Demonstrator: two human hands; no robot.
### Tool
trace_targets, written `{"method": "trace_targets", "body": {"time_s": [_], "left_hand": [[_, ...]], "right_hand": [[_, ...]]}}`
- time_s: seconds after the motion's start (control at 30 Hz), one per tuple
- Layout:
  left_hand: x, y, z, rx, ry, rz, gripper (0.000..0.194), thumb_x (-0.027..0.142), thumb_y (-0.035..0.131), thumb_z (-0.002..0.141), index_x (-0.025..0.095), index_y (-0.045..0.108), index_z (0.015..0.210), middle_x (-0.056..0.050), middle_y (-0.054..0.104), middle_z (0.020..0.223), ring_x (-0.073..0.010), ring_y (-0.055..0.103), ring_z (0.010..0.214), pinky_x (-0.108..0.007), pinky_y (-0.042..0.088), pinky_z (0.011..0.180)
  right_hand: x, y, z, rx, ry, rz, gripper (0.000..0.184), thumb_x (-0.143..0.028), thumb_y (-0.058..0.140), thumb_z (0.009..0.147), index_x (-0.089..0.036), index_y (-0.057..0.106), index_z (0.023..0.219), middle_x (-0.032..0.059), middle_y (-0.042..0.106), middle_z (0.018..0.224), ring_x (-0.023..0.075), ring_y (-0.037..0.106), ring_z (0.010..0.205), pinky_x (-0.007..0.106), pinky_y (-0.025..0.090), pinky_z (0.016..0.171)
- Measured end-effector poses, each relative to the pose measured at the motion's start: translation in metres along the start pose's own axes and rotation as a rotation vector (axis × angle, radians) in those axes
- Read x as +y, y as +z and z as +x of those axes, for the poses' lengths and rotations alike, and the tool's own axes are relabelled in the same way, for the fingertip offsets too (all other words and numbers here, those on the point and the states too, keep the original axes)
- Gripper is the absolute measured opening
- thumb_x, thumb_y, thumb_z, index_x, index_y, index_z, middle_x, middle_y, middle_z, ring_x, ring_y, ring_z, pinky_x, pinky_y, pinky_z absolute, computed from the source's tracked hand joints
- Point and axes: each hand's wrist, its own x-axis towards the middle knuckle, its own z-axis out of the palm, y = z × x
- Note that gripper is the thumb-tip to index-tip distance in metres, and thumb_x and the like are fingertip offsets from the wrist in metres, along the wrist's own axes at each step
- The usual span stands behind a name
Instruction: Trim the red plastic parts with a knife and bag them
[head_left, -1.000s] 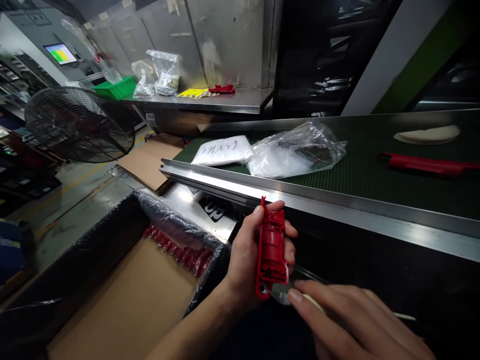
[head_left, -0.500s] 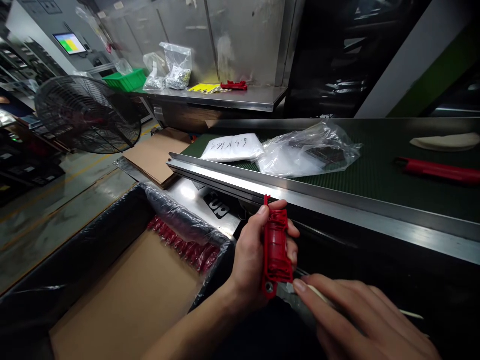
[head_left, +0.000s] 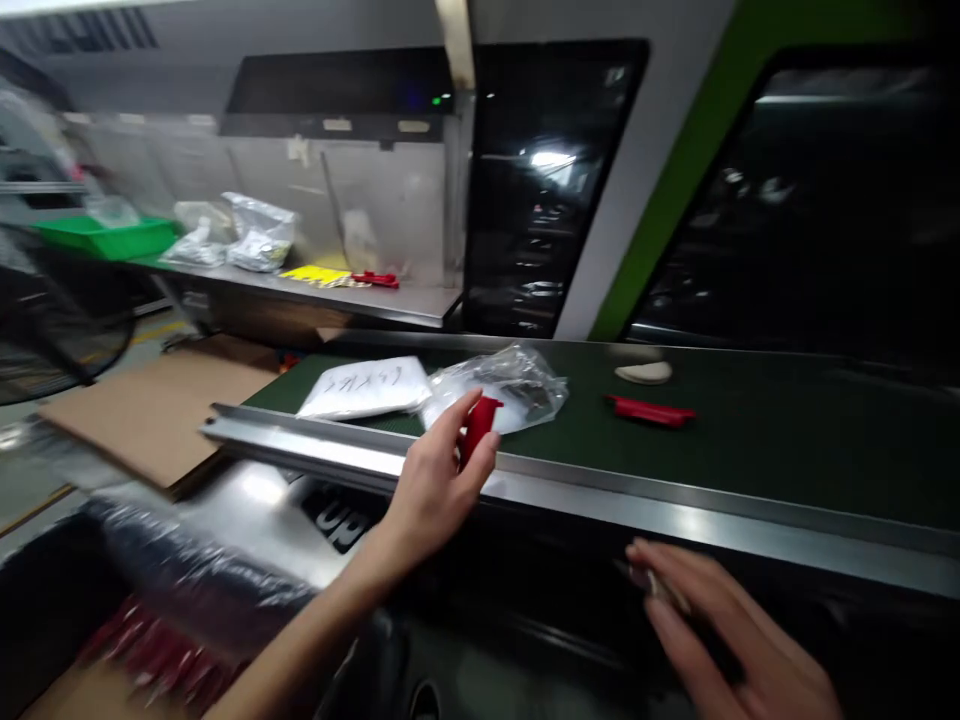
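The left hand point(head_left: 435, 485) pinches the red part point(head_left: 480, 425) between thumb and fingers, over the near rail point(head_left: 697, 522) of the belt point(head_left: 810, 450) and in front of the clear bag point(head_left: 536, 385). The right hand point(head_left: 720, 620) is below the rail, well apart from the left, its thumb and fingertips pinching a small tool point(head_left: 666, 590); the view is blurred there, but it looks like a thin blade with a pale handle.

On the belt, the white packet point(head_left: 367, 388) lies along the left end, its near edge close behind the rail and its right end meeting the clear bag. To the right of the bag, a strip of green surface separates it from the second red part point(head_left: 652, 412), which lies lengthwise between the two side edges, with a pale pad point(head_left: 645, 373) just behind. The belt runs on wide to the right of both.

Behind, the shelf point(head_left: 420, 304) ends in a corner short of the dark window; a yellow sheet point(head_left: 316, 274), a red piece point(head_left: 379, 280), plastic bags point(head_left: 259, 238) and a green bin point(head_left: 120, 238) stand along it. Cardboard point(head_left: 165, 405) lies left of the belt's end. At lower left, a black liner point(head_left: 195, 570) covers a box edge beside red wrapped pieces point(head_left: 165, 650).
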Motion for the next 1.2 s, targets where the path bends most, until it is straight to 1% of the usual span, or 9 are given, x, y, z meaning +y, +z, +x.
{"method": "trace_targets", "body": {"time_s": [0.07, 0.17, 0.3, 0.43, 0.7, 0.8, 0.9, 1.03, 1.2], "left_hand": [[0.005, 0.021, 0.038, -0.172, 0.197, 0.33, 0.046, 0.044, 0.049, 0.095, 0.024, 0.045, 0.137, -0.01, 0.061, 0.125, -0.0272, 0.06, 0.105, -0.039, 0.047, 0.089], [0.01, 0.067, 0.084, -0.431, 0.348, 0.478, 0.036, 0.036, 0.06, 0.088, 0.022, 0.057, 0.121, -0.01, 0.067, 0.111, -0.0319, 0.064, 0.099, -0.042, 0.05, 0.081], [0.012, 0.127, 0.114, -0.608, 0.404, 0.502, 0.039, 0.05, 0.066, 0.083, 0.019, 0.063, 0.107, -0.01, 0.067, 0.104, -0.0292, 0.064, 0.096, -0.044, 0.053, 0.082], [0.016, 0.172, 0.137, -0.54, 0.204, 0.515, 0.053, 0.061, 0.046, 0.092, 0.012, 0.064, 0.102, -0.014, 0.064, 0.11, -0.0283, 0.06, 0.108, -0.054, 0.046, 0.097], [0.027, 0.236, 0.173, -0.417, -0.259, 0.095, 0.03, 0.04, 0.061, 0.091, 0.012, 0.062, 0.102, -0.009, 0.064, 0.105, -0.023, 0.061, 0.101, -0.046, 0.051, 0.093], [0.045, 0.235, 0.169, -0.372, -0.302, -0.232, 0.025, 0.029, 0.059, 0.092, 0.012, 0.058, 0.11, -0.008, 0.063, 0.104, -0.0207, 0.062, 0.095, -0.041, 0.054, 0.085], [0.066, 0.207, 0.146, -0.365, -0.269, -0.577, 0.023, 0.022, 0.052, 0.092, 0.015, 0.052, 0.115, -0.008, 0.061, 0.106, -0.0194, 0.061, 0.099, -0.033, 0.054, 0.08], [0.081, 0.142, 0.076, -0.438, -0.294, -0.9, 0.034, 0.027, 0.041, 0.093, 0.027, 0.042, 0.127, -0.007, 0.063, 0.1, -0.0211, 0.065, 0.092, -0.034, 0.055, 0.074], [0.081, 0.092, -0.02, -0.447, -0.684, -1.329, 0.025, 0.034, 0.048, 0.093, 0.022, 0.052, 0.115, -0.001, 0.053, 0.08, -0.013, 0.055, 0.067, -0.022, 0.047, 0.053]], "right_hand": [[0.021, -0.015, 0.016, 0.007, 0.147, -0.109, 0.031, -0.034, 0.056, 0.092, -0.025, 0.06, 0.121, 0.0003, 0.067, 0.112, 0.0113, 0.068, 0.089, 0.019, 0.058, 0.076], [0.04, -0.034, 0.031, 0.112, 0.383, -0.169, 0.027, -0.039, 0.055, 0.092, -0.032, 0.06, 0.118, -0.0035, 0.065, 0.11, 0.008, 0.064, 0.081, 0.015, 0.056, 0.07], [0.044, -0.051, 0.019, 0.186, 0.341, -0.172, 0.026, -0.034, 0.054, 0.093, -0.032, 0.059, 0.119, -0.004, 0.065, 0.11, 0.0065, 0.063, 0.092, 0.011, 0.051, 0.085], [0.042, -0.067, -0.005, 0.153, 0.301, -0.164, 0.025, -0.031, 0.055, 0.093, -0.029, 0.06, 0.117, -0.0029, 0.067, 0.105, 0.0038, 0.065, 0.083, 0.005, 0.051, 0.077], [0.049, -0.082, -0.027, 0.239, 0.33, -0.196, 0.028, -0.026, 0.055, 0.093, -0.025, 0.059, 0.12, 0.0008, 0.07, 0.1, 0.0061, 0.068, 0.084, 0.005, 0.052, 0.075], [0.057, -0.078, -0.03, 0.192, 0.372, -0.078, 0.033, -0.031, 0.054, 0.093, -0.023, 0.05, 0.126, 0.0013, 0.07, 0.098, 0.0077, 0.07, 0.084, 0.007, 0.054, 0.072], [0.059, -0.075, -0.026, 0.128, 0.35, 0.049, 0.03, -0.029, 0.053, 0.094, -0.025, 0.049, 0.124, 0.0001, 0.07, 0.103, 0.0082, 0.07, 0.093, 0.008, 0.055, 0.078], [0.05, -0.078, -0.012, 0.129, 0.184, 0.003, 0.023, -0.02, 0.056, 0.092, -0.027, 0.061, 0.113, -0.0009, 0.067, 0.114, 0.0085, 0.067, 0.101, 0.007, 0.054, 0.083], [0.032, -0.071, 0.013, 0.084, 0.033, 0.018, 0.04, -0.007, 0.053, 0.09, -0.023, 0.057, 0.126, 0.0008, 0.063, 0.12, 0.0071, 0.06, 0.111, 0.012, 0.047, 0.099]]}}
